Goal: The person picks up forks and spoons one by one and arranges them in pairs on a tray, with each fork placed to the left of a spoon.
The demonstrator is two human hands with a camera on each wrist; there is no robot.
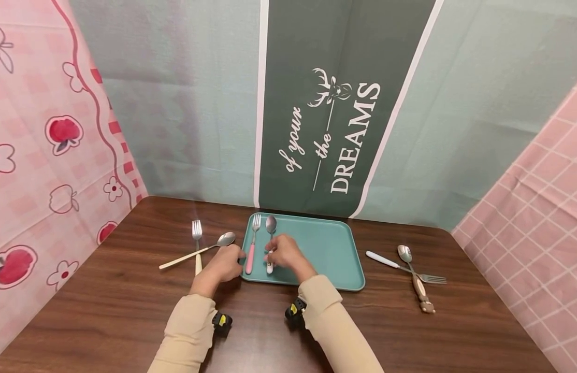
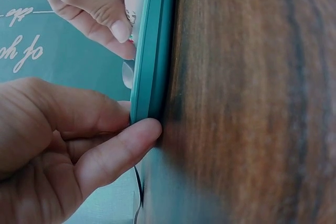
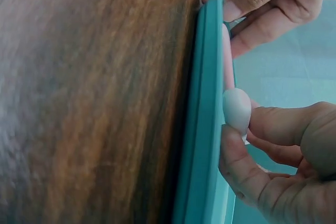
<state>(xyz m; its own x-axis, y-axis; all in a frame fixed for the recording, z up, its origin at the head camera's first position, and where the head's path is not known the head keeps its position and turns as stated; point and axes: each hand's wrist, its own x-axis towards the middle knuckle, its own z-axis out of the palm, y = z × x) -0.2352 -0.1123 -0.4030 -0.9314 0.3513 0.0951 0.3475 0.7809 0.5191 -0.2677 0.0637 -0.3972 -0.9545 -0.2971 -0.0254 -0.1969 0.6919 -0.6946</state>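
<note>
A teal tray (image 1: 316,254) lies on the table. On its left part rest a pink-handled fork (image 1: 250,258) and a spoon with a white handle (image 1: 270,269), side by side with their heads toward the back. My right hand (image 1: 287,253) pinches the spoon's white handle (image 3: 237,109) between thumb and fingers, close over the tray. At the tray's near left corner, my left hand (image 1: 225,264) grips the rim (image 2: 147,77), one digit along its outer side and another at its top edge. Part of the spoon's handle is hidden by the right fingers.
Left of the tray, a cream-handled fork (image 1: 197,233) and a cream-handled spoon (image 1: 226,239) lie crossed, partly behind my left hand. To the right, a white-handled fork (image 1: 383,259) crosses a spoon with a brown bear-shaped handle (image 1: 420,290). A printed curtain (image 1: 200,129) hangs behind the table.
</note>
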